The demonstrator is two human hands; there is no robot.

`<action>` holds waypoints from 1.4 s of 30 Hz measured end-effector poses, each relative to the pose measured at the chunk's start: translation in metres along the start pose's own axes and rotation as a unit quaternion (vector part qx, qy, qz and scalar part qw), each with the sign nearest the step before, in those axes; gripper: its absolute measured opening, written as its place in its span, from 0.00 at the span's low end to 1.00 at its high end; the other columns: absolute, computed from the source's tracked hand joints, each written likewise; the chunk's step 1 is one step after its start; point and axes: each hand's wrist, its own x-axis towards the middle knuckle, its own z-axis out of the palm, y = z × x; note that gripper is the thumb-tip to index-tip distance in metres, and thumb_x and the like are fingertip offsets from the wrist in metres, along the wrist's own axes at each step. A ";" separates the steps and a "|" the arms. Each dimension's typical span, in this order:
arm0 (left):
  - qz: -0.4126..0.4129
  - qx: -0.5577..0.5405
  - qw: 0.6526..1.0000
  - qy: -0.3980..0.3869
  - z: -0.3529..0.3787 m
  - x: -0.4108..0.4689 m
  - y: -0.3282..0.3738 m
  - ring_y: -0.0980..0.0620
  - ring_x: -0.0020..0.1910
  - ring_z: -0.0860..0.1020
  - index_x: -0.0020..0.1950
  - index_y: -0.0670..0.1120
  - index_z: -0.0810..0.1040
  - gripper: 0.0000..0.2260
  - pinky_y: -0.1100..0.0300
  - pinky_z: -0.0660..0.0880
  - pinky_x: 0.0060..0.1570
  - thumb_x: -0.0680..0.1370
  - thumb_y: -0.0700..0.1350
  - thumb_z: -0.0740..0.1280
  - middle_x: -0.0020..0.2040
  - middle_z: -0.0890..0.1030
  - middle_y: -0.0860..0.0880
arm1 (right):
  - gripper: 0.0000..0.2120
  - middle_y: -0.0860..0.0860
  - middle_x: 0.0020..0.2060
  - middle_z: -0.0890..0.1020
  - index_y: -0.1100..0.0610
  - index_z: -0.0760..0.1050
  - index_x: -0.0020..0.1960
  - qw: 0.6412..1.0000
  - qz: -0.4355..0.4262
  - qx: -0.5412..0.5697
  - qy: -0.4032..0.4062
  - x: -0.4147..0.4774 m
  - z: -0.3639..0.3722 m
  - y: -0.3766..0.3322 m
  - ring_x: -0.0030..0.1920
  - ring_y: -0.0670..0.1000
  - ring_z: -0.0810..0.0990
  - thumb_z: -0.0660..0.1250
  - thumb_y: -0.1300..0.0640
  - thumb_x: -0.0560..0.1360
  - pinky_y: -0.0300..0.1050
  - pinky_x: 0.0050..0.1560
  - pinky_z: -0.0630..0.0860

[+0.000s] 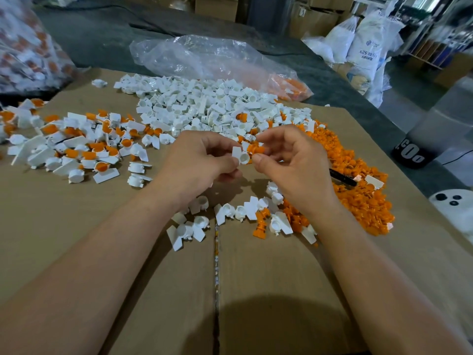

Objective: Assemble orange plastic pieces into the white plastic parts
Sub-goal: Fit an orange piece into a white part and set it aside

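Over the cardboard-covered bench (102, 252) the left hand (202, 162) pinches a white part (240, 155) with its round socket turned toward the other hand, presumably so the socket stays open to receive. The right hand (289, 162) pinches an orange piece (256, 149) just beside it. Loose white parts (204, 106) and orange pieces (358, 190) lie within easy reach, finished ones (84, 144) piled off left.

One left hand (202, 162) holds one white part (240, 154). One right hand (289, 162) holds one orange piece (257, 149). There are three heaps, too big to count: white heap (204, 103), orange heap (358, 198), mixed heap (76, 144). One black pen (343, 177).
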 end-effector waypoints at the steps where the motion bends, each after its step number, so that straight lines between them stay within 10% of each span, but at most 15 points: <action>1: 0.000 -0.003 1.000 0.001 0.000 0.000 0.001 0.55 0.30 0.81 0.41 0.46 0.80 0.11 0.61 0.81 0.36 0.72 0.30 0.68 0.34 0.81 0.47 | 0.14 0.43 0.35 0.77 0.45 0.73 0.42 1.000 -0.002 0.005 -0.004 0.000 0.001 -0.001 0.36 0.40 0.77 0.71 0.64 0.70 0.32 0.39 0.76; 28: 0.056 0.060 0.997 0.013 0.003 -0.003 -0.001 0.58 0.28 0.80 0.40 0.48 0.81 0.10 0.67 0.77 0.31 0.72 0.32 0.70 0.33 0.82 0.47 | 0.10 0.43 0.30 0.78 0.51 0.76 0.37 0.999 -0.012 -0.041 0.017 -0.004 0.011 0.002 0.32 0.41 0.77 0.71 0.65 0.68 0.33 0.33 0.75; 42: -0.015 -0.071 0.997 0.014 -0.001 -0.001 0.003 0.54 0.26 0.80 0.36 0.44 0.81 0.12 0.66 0.76 0.28 0.70 0.28 0.68 0.27 0.81 0.47 | 0.14 0.45 0.38 0.77 0.60 0.80 0.54 0.993 -0.098 -0.069 -0.019 -0.002 0.007 0.004 0.37 0.41 0.76 0.72 0.62 0.69 0.31 0.42 0.74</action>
